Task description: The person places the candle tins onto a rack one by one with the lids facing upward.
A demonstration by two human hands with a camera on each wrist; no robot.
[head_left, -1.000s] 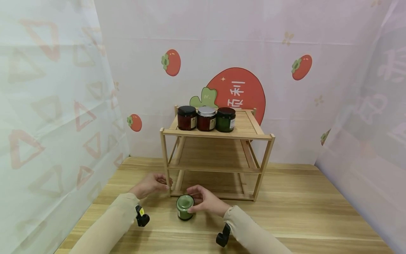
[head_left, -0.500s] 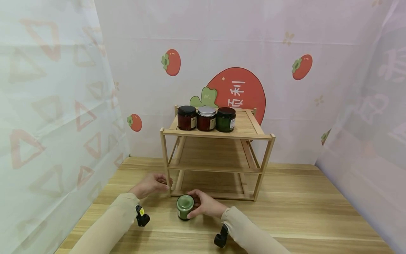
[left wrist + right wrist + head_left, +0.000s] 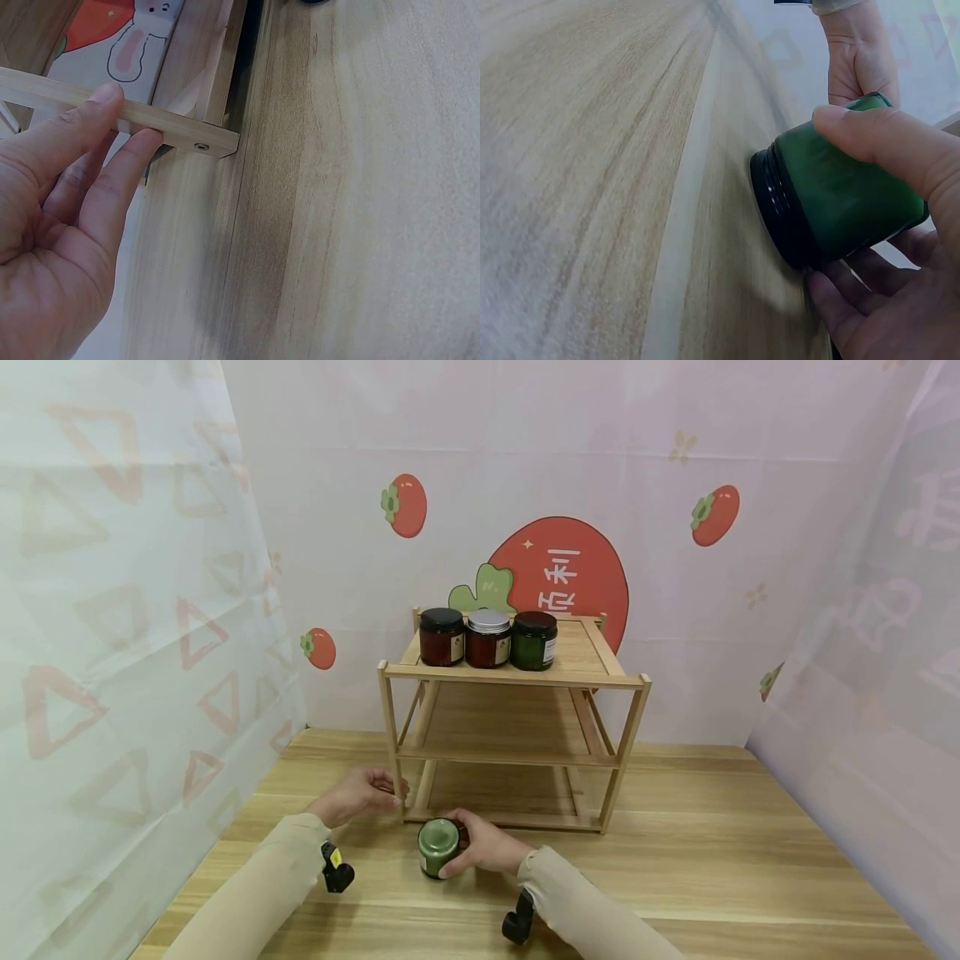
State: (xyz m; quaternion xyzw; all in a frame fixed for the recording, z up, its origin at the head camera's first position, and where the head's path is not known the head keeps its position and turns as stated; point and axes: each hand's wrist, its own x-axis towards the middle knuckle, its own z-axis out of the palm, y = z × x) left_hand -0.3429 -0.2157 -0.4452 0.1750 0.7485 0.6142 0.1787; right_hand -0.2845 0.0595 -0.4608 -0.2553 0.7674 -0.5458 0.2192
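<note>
A green glass jar (image 3: 438, 849) stands upside down on the table before the wooden rack (image 3: 513, 678), its black lid (image 3: 780, 210) against the tabletop. My right hand (image 3: 486, 846) holds the jar from the right, thumb on the near side and fingers behind it. With thumb and fingertips, my left hand (image 3: 75, 187) pinches the rack's front left post (image 3: 172, 124) low down. On the rack's top shelf, three jars stand in a row: a dark red one with a black lid (image 3: 442, 637), a dark red one with a silver lid (image 3: 488, 639), and a green one with a black lid (image 3: 533, 642).
The rack's middle shelf (image 3: 502, 718) and bottom shelf (image 3: 498, 789) lie below the row of jars. A wood-grain table (image 3: 712, 852) carries everything. Printed cloth (image 3: 345, 568) hangs at the back and both sides.
My right hand has drawn its fingers in around the upturned jar, and its wrist has shifted slightly left. The left hand, rack and jars have stayed in place.
</note>
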